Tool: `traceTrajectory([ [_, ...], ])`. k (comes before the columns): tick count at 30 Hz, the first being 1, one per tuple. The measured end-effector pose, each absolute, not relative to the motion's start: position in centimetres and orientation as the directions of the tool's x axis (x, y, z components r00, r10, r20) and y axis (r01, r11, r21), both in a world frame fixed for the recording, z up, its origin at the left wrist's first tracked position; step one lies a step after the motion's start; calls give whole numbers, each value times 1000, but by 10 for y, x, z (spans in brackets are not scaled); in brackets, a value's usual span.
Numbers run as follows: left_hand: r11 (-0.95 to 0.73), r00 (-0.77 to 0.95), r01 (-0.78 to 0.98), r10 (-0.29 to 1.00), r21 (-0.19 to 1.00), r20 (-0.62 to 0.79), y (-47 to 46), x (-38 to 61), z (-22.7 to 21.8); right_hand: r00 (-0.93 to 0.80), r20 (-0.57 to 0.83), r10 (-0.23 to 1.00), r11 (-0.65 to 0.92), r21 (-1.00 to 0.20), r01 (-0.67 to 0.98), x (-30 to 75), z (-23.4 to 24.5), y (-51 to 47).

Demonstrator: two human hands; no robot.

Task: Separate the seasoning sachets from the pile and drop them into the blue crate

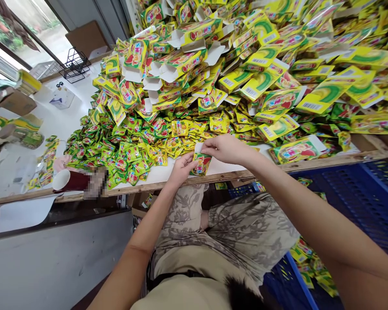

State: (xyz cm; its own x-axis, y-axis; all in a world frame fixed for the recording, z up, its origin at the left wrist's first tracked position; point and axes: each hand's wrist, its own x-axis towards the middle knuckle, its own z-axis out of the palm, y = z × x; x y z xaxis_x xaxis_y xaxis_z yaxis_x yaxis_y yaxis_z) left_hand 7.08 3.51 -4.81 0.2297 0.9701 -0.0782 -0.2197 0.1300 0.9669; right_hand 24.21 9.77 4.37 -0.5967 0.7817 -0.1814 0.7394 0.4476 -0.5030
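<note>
Over the table's front edge, my left hand grips a small candy box printed green, yellow and red, held upright with a white flap standing at its top. My right hand has its fingers closed at the upper edge of the same box, by the flap. Whether anything else is between those fingertips is hidden. Just behind both hands spreads a heap of small yellow candy packets, turning to green packets on the left.
Many yellow candy cartons, several with open white flaps, are piled at the back and right. A dark red cup lies on its side at the left. The wooden table edge runs before me; blue crates stand below right.
</note>
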Motion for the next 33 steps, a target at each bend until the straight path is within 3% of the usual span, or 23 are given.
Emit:
traceTrajectory([
  [6,127,189,-113,976,985,-104,36,73,-49,-630,-137,764,436,-610,661,250,37,89],
  [10,144,188,-87,974,986,-126,38,74,-51,-308,55,950,214,-833,511,262,20,81],
  [12,148,189,-83,973,985,-130,40,74,-51,-202,-15,979,58,-935,350,265,7,77],
  [14,144,191,-56,973,988,-131,41,74,-52,-259,-162,952,-117,-977,180,264,-5,75],
  [19,110,230,13,967,994,-110,41,74,-51,-456,-395,798,-471,-880,-63,251,-17,81],
  [23,237,287,-176,941,955,-181,46,70,-49,-489,-503,713,-606,-792,-69,246,-14,93],
  [28,470,369,-298,859,831,-354,66,59,-45,-489,-444,751,-560,-820,-115,241,-21,96],
  [30,503,389,-287,839,816,-381,75,56,-42,-434,-339,835,-433,-891,-136,238,-26,93],
  [33,461,350,-240,862,854,-366,79,55,-40,-321,-79,944,-106,-992,-66,238,-31,89],
])
